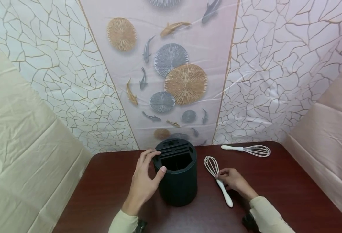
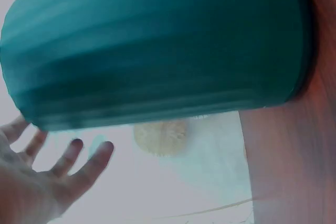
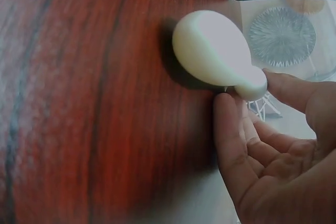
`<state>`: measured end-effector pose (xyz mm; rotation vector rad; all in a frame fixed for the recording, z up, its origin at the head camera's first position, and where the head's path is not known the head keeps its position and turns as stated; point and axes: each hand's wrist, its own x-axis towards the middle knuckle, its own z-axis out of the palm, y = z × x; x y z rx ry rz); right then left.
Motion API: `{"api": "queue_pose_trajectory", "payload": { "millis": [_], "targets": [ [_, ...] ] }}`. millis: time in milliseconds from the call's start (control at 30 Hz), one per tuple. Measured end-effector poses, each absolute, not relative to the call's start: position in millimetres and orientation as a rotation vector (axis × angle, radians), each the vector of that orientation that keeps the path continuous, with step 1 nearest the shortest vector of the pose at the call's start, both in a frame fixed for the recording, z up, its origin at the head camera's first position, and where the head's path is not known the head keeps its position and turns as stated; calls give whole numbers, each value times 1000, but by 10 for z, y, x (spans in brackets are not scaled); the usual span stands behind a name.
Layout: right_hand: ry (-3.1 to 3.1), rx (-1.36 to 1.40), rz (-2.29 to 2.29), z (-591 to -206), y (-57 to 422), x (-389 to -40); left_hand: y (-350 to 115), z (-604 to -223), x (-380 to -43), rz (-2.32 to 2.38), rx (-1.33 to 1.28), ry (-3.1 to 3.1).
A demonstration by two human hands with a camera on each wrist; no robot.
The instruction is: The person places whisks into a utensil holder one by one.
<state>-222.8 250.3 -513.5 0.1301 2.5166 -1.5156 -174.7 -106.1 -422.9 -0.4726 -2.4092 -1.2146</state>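
Note:
A dark green cylindrical utensil holder (image 1: 178,189) stands upright on the table, its black slotted top showing one large opening and several narrow slots. My left hand (image 1: 144,181) is at the left of its rim, with fingertips and thumb at the top edge. In the left wrist view its fingers (image 2: 89,169) are spread beside the holder's green wall (image 2: 157,51). To the right of the holder, my right hand (image 1: 236,182) pinches a white whisk (image 1: 225,194) near where handle and wires meet. The whisk's rounded handle end (image 3: 210,45) looms large in the right wrist view.
A second white whisk (image 1: 232,148) lies at the table's back right, wires pointing right. The dark red-brown table (image 1: 109,187) meets a patterned cloth backdrop (image 1: 171,126) behind, with pale cloth walls (image 1: 22,145) on both sides.

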Motion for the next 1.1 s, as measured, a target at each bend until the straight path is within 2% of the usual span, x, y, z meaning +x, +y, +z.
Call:
{"api": "queue_pose_trajectory", "payload": {
  "millis": [233, 633, 1100],
  "targets": [
    [2384, 145, -1634, -5187, 2597, -2233, -1189, -4311, -1921, -1400, -667, -2392],
    [2301, 196, -1801, -5151, 2685, -2151, -1117, -4401, -1908, -1412, -663, -2330],
    [2176, 160, -2035, -4835, 2618, -2047, -1147, -4413, -1927, -1507, -675, -2341]
  ]
}}
